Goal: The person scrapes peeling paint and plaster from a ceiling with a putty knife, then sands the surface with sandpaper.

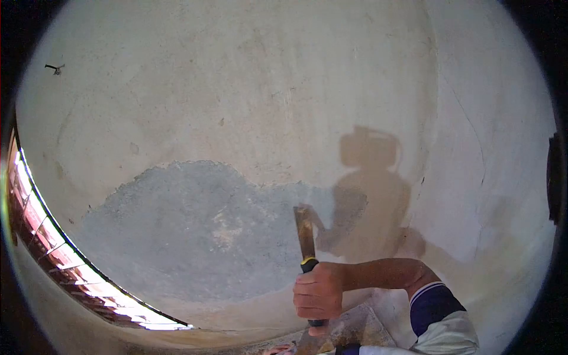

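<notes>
My right hand [318,291] is wrapped round the black and yellow handle of a scraper [305,234]. Its narrow, worn blade points up, in front of a grey patch [177,236] on the pale wall. Below the fist is a flat, mottled grey-brown surface [361,328] with a straight edge. At the bottom edge a bit of skin [279,350] shows, seemingly part of my left hand, mostly cut off; I cannot tell what it holds.
A barred opening [53,248] lets in bright light at lower left. A small dark fixture [55,68] sticks out of the wall at upper left. A shadow [373,189] falls beside the patch. Cracks [473,130] run down the wall at right, near a dark object [554,177].
</notes>
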The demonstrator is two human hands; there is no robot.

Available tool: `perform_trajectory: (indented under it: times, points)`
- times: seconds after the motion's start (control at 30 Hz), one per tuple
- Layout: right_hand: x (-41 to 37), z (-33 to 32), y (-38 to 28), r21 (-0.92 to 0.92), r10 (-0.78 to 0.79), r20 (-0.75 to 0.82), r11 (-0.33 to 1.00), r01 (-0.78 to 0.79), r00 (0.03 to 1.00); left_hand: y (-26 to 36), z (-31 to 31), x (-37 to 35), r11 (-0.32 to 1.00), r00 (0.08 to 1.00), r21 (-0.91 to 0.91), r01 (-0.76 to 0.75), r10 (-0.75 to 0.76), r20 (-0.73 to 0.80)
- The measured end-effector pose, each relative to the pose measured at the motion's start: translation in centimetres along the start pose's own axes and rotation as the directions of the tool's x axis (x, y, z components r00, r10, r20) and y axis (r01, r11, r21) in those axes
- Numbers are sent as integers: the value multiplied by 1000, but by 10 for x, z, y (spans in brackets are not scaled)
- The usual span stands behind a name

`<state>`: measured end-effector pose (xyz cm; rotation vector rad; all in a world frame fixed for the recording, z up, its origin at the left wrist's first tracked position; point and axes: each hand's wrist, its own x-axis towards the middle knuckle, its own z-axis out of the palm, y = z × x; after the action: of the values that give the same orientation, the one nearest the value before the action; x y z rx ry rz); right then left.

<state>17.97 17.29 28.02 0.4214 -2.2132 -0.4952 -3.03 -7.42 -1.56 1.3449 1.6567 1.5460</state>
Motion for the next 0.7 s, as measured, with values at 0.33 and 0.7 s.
perform_trajectory:
  times: [0.33, 0.7]
  points:
    - [5, 1, -15, 3, 37, -163, 999, -37, 986, -7, -20, 19, 994, 994, -35, -108, 108, -12]
    - [25, 7, -49, 25, -101, -129, 994, 105, 987, -13, -38, 41, 994, 997, -103, -29, 36, 65]
